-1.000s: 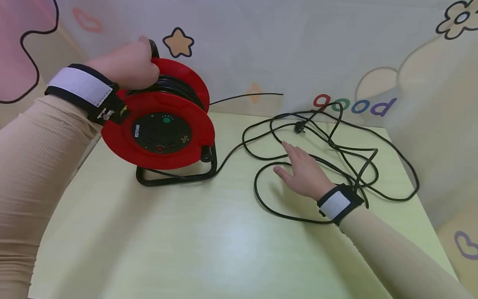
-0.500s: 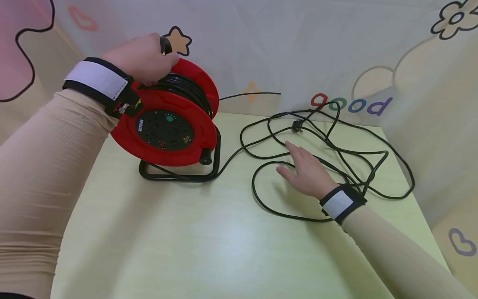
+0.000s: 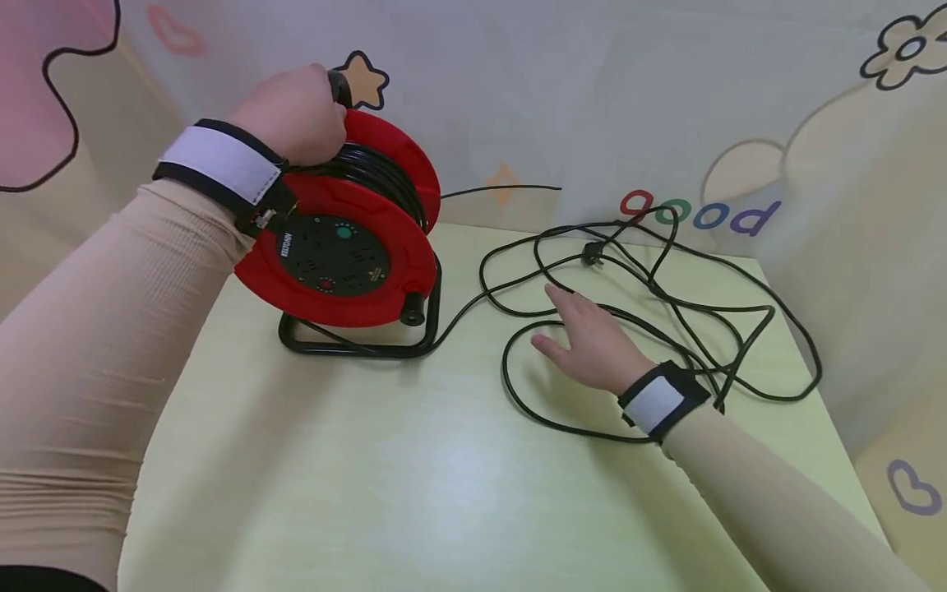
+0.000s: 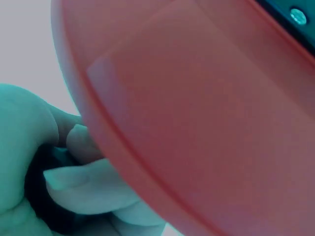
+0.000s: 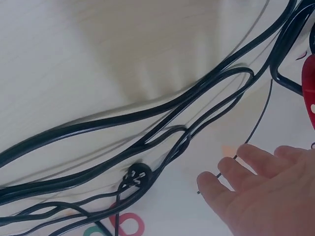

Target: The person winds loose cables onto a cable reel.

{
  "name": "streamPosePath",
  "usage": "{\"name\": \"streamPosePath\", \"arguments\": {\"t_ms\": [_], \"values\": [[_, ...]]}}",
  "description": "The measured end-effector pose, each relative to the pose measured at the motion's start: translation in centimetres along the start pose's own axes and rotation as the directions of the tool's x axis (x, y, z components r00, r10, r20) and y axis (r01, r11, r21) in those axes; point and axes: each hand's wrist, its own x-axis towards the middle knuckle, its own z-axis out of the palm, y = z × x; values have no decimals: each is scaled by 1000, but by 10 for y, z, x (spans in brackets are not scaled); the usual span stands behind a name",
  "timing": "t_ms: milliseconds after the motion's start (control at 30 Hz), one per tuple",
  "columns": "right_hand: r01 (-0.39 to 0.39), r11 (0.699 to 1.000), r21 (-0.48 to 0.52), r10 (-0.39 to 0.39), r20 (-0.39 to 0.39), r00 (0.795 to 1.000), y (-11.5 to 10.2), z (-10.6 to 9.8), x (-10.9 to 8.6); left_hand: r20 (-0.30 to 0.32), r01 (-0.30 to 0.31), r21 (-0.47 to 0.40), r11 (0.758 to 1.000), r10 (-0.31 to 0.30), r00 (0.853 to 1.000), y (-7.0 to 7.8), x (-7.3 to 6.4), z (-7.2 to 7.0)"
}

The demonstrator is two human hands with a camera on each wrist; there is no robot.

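On the left of the head view stands a red cable reel, wound with black cable, with a dark socket panel facing me. My left hand grips its black top handle; the fingers curl round the dark bar in the left wrist view, part hidden behind the red disc. To the right, my right hand is held out flat over the loose black cable, holding nothing. Behind its fingertips lies the black plug among the loops.
The reel's black tube stand meets the pale table at left. A crank knob sticks out of the disc. A printed backdrop rises behind, with a thin dark line running along it.
The top of the reel and my left hand on its handle have shifted to the right. A cable bend at far right has moved outward slightly. My right hand stays nearly in place.
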Motion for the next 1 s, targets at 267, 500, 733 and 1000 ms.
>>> {"name": "streamPosePath", "arguments": {"t_ms": [267, 500, 733, 1000], "values": [[-22, 999, -25, 23, 46, 999, -2, 8, 16, -51, -21, -24, 999, 19, 998, 2, -10, 0], [33, 985, -169, -17, 96, 995, -27, 24, 69, -87, -26, 22, 999, 28, 996, 10, -6, 5], [-76, 968, -241, 109, 127, 986, -10, 42, 91, -76, -32, 13, 999, 33, 997, 24, -3, 12], [-54, 971, -233, 42, -57, 997, 26, 28, 78, -77, -27, -8, 1000, 27, 997, 37, -1, 11]]}}
